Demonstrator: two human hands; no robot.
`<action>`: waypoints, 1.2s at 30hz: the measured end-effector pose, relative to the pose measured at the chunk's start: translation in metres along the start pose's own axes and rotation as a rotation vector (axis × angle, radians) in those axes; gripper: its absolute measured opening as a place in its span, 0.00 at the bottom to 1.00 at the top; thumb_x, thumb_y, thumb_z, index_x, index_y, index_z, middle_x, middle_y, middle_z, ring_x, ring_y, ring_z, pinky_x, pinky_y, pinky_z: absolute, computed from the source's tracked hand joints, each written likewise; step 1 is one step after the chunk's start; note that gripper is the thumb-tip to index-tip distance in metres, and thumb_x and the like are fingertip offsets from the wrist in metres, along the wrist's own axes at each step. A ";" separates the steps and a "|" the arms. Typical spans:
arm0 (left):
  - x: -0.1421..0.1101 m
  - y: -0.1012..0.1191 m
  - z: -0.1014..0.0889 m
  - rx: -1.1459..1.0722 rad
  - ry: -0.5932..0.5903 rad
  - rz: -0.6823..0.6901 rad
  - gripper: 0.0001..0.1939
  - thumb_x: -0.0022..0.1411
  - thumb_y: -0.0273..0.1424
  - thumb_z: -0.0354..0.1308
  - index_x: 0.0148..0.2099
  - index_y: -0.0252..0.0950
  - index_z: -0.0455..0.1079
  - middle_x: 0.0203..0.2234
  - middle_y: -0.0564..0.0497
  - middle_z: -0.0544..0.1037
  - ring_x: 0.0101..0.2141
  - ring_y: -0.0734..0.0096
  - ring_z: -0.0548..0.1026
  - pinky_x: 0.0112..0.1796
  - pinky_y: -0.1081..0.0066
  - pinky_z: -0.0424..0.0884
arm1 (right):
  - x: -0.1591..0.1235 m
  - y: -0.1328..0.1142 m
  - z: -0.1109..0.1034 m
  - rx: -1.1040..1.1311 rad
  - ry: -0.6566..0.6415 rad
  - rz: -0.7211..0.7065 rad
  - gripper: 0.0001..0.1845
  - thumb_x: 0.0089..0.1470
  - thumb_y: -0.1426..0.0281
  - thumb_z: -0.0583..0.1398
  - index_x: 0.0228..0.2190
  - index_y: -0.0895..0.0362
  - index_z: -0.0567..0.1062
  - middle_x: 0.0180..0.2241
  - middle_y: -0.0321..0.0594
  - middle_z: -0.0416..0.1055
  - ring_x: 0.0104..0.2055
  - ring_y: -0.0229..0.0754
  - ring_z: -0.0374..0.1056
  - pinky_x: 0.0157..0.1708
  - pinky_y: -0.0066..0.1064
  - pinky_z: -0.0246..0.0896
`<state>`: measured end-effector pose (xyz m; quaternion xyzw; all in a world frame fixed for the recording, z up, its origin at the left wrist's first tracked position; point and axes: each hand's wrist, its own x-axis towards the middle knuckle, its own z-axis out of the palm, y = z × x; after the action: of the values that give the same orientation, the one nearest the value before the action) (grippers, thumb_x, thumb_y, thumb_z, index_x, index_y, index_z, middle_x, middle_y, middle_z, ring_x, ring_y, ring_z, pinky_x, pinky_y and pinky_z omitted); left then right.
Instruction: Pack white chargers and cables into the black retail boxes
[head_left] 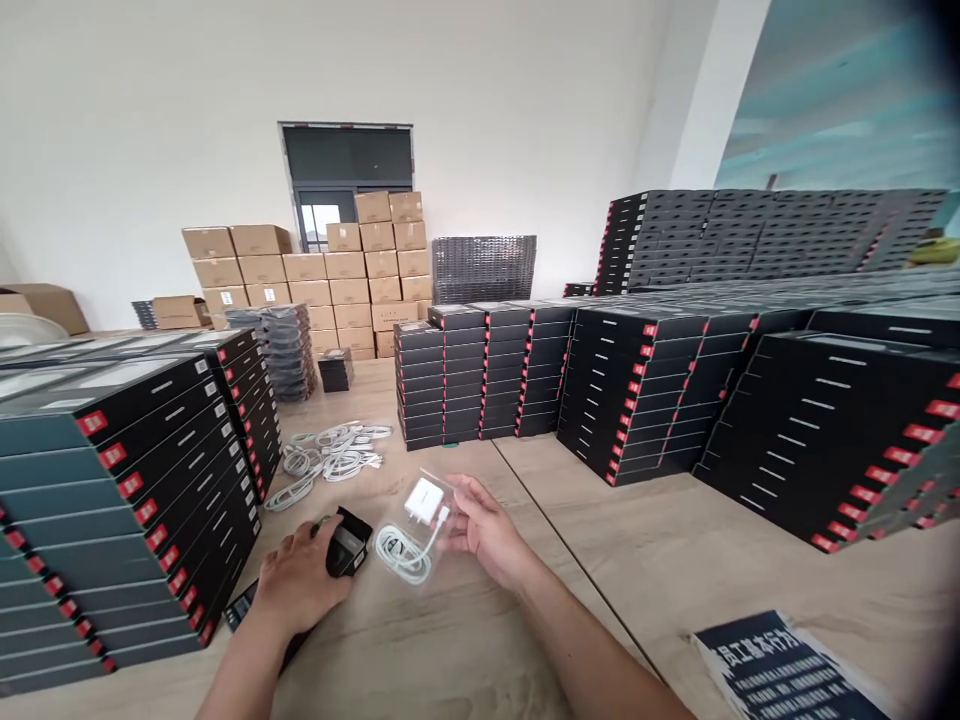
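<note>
Charger pack point(415, 528): right of black box point(349, 548), pinched by your right hand point(484, 527); may slip if pinch is loose.
Black box: gripped by your left hand point(300, 580); may bend if squeezed.

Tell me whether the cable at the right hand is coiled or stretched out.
Coiled: the white cable is wound in round loops, with only a short length running up to its plug beside the right hand.

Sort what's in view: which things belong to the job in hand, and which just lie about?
Likely in the job:
bagged white charger and cable, right hand
black box, left hand
loose white cables

Likely lying about:
cardboard cartons
printed sheet
stacked black boxes, role unclear
</note>
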<state>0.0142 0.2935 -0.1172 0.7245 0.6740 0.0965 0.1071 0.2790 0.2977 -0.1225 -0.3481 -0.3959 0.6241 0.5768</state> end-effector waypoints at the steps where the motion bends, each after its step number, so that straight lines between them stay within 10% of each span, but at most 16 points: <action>1: -0.001 0.002 -0.001 0.000 -0.019 0.015 0.38 0.45 0.36 0.56 0.62 0.41 0.61 0.56 0.37 0.67 0.56 0.40 0.64 0.52 0.48 0.60 | -0.001 0.000 0.001 0.020 0.003 -0.003 0.19 0.52 0.61 0.63 0.45 0.50 0.67 0.33 0.36 0.77 0.32 0.43 0.75 0.29 0.36 0.71; 10: -0.023 0.034 -0.004 -0.012 0.198 0.266 0.45 0.43 0.32 0.57 0.65 0.38 0.52 0.53 0.42 0.66 0.56 0.51 0.62 0.58 0.53 0.53 | -0.009 0.000 0.029 0.343 0.080 -0.181 0.35 0.48 0.68 0.68 0.56 0.45 0.63 0.32 0.30 0.75 0.38 0.41 0.73 0.44 0.43 0.71; 18: -0.020 0.043 -0.007 0.092 0.517 0.344 0.45 0.47 0.28 0.57 0.67 0.40 0.47 0.53 0.43 0.67 0.57 0.54 0.63 0.62 0.46 0.34 | -0.006 -0.001 0.021 0.024 0.198 -0.193 0.31 0.49 0.65 0.65 0.55 0.50 0.67 0.27 0.32 0.72 0.30 0.40 0.72 0.33 0.38 0.74; 26: -0.023 0.038 -0.013 -0.204 0.337 0.402 0.47 0.46 0.25 0.58 0.68 0.46 0.46 0.56 0.46 0.64 0.57 0.53 0.62 0.58 0.54 0.55 | -0.012 -0.013 0.025 0.225 -0.080 -0.053 0.25 0.53 0.59 0.61 0.51 0.53 0.71 0.35 0.40 0.75 0.36 0.43 0.73 0.37 0.39 0.72; 36: -0.038 0.055 -0.020 -0.571 0.102 0.505 0.49 0.46 0.22 0.59 0.67 0.50 0.45 0.60 0.48 0.59 0.61 0.56 0.58 0.61 0.57 0.54 | -0.025 -0.015 0.020 -0.088 -0.321 0.125 0.23 0.39 0.66 0.72 0.39 0.57 0.75 0.32 0.39 0.77 0.30 0.42 0.74 0.27 0.31 0.71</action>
<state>0.0582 0.2524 -0.0825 0.8029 0.4249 0.3395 0.2438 0.2704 0.2714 -0.1004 -0.2930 -0.4873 0.6883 0.4505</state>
